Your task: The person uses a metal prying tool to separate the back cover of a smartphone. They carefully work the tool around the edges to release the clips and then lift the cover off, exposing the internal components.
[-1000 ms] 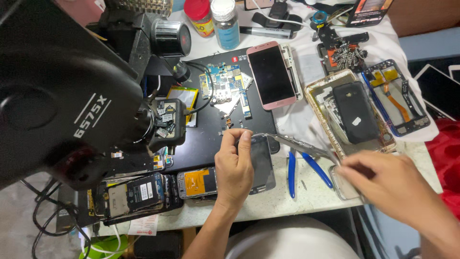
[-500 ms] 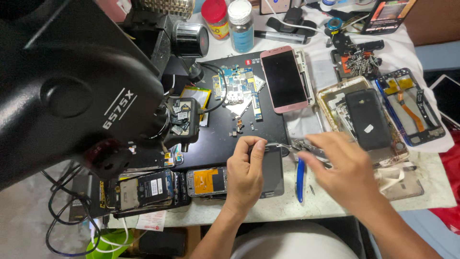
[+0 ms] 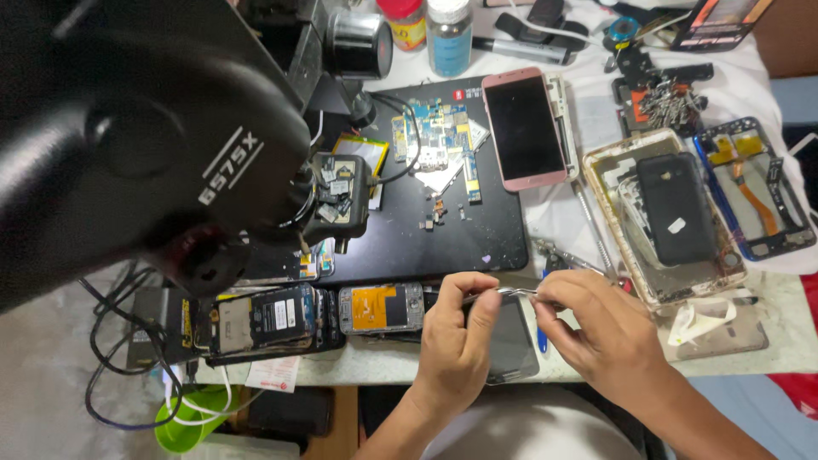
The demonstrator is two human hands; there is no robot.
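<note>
Both hands meet over the near edge of the desk point(image 3: 771, 341); the left hand point(image 3: 456, 341) is curled, thumb and forefinger pinched together at the near tip of a pair of thin, bright steel tweezers point(image 3: 511, 293), and the right hand point(image 3: 605, 328) is closed round the other end of the same tool, so the two hands are joined by it, just apart from each other; whether a small part sits in the tips I cannot tell. The tweezers look light, stiff and springy, slick along the shanks and sharp at the points, so the grip belongs on the flat middle, not at the tips; squeezed hard they would likely flick anything tiny away. Directly under the hands lies a dark, flat phone panel point(image 3: 511, 345), glassy and probably brittle, overhanging the near edge a little; just left of the left hand sits an opened phone with an orange-yellow inside point(image 3: 375, 307), and beyond it a black opened phone point(image 3: 268, 315). Ahead of the hands the black rubber work mat point(image 3: 477, 230) offers the only open room, dotted with loose small parts; a pink-rimmed phone point(image 3: 524, 128) lies at its far right corner. To the right, a gold phone frame point(image 3: 609, 183) crowds close; blue-handled pliers point(image 3: 542, 332) lie between the hands, mostly hidden.
</note>
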